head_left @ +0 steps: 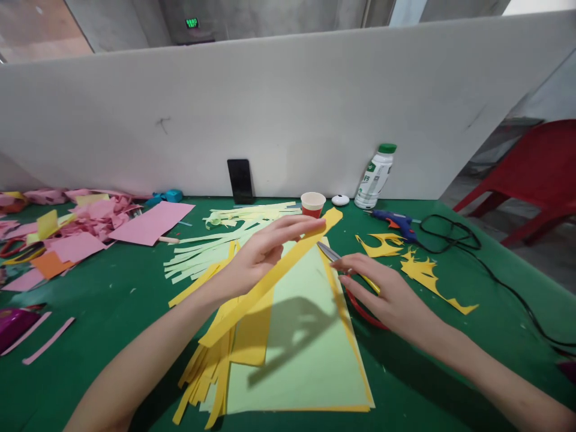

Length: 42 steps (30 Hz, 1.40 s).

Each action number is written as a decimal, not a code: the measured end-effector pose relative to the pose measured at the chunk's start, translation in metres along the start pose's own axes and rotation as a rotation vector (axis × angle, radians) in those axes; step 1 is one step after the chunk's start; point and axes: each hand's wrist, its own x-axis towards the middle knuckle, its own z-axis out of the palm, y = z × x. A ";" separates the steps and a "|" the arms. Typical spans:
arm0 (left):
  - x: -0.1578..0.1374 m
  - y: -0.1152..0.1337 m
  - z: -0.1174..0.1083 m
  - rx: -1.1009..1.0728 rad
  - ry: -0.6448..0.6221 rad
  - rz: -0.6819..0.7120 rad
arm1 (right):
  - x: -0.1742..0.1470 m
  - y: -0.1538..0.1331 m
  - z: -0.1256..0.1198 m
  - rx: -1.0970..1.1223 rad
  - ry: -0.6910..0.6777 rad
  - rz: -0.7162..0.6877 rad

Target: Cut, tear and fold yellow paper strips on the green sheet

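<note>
Where green table [108, 300] bears yellow strips [224, 372], white partition [288, 114] rises behind.

left hand [270, 246] holds long yellow strip [270, 278] aslant above pale green sheet [310, 372]; right hand [387, 288], fingers spread, at red-handled scissors [329, 252] by sheet's right edge, grip unclear
cut yellow strips [222, 360] heaped on sheet's left side
behind, on green counter [117, 300]: paper cup [312, 208], green-capped bottle [374, 180], dark phone [240, 180] upright against white panel [288, 102]; blue glue gun [396, 222] at right, pink paper [153, 223] at left
</note>
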 end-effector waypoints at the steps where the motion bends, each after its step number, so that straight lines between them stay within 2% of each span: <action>1: 0.000 0.000 0.001 0.024 -0.027 0.022 | 0.000 -0.010 -0.003 0.327 -0.047 -0.016; 2: 0.000 0.000 0.001 0.039 -0.048 0.042 | 0.000 -0.018 -0.004 0.608 -0.083 0.019; 5: -0.001 -0.001 0.007 0.007 -0.076 0.037 | 0.007 -0.034 -0.003 1.195 -0.025 0.015; 7: -0.003 0.000 0.012 -0.116 -0.091 -0.021 | 0.012 -0.036 -0.003 1.406 0.022 -0.014; 9: -0.004 0.000 0.018 -0.316 -0.107 -0.094 | 0.015 -0.034 -0.004 1.489 0.047 -0.043; 13: -0.002 0.001 0.030 -0.608 -0.050 -0.230 | 0.014 -0.028 -0.010 1.471 0.106 -0.068; 17: 0.000 0.000 0.037 -0.702 0.014 -0.350 | 0.015 -0.027 -0.015 1.392 0.173 -0.018; 21: -0.002 -0.005 0.040 -0.681 0.014 -0.496 | 0.019 -0.025 -0.016 1.360 0.150 0.092; 24: -0.005 -0.009 0.041 -0.636 0.019 -0.609 | 0.022 -0.021 -0.014 1.362 0.026 0.173; 26: -0.007 -0.012 0.041 -0.634 0.032 -0.683 | 0.023 -0.020 -0.012 1.359 -0.086 0.177; 28: -0.010 -0.014 0.040 -0.646 0.019 -0.736 | 0.024 -0.019 -0.008 1.313 -0.136 0.157; 33: -0.024 -0.026 0.038 -0.703 -0.027 -0.767 | 0.025 -0.018 0.005 1.122 -0.133 0.154; 35: -0.030 -0.031 0.038 -0.689 0.001 -0.784 | 0.026 -0.018 0.010 1.061 -0.174 0.178; 39: -0.040 -0.041 0.038 -0.664 0.082 -0.799 | 0.029 -0.021 0.016 1.034 -0.280 0.314; 42: -0.045 -0.045 0.036 -0.613 0.106 -0.799 | 0.031 -0.021 0.021 1.086 -0.401 0.292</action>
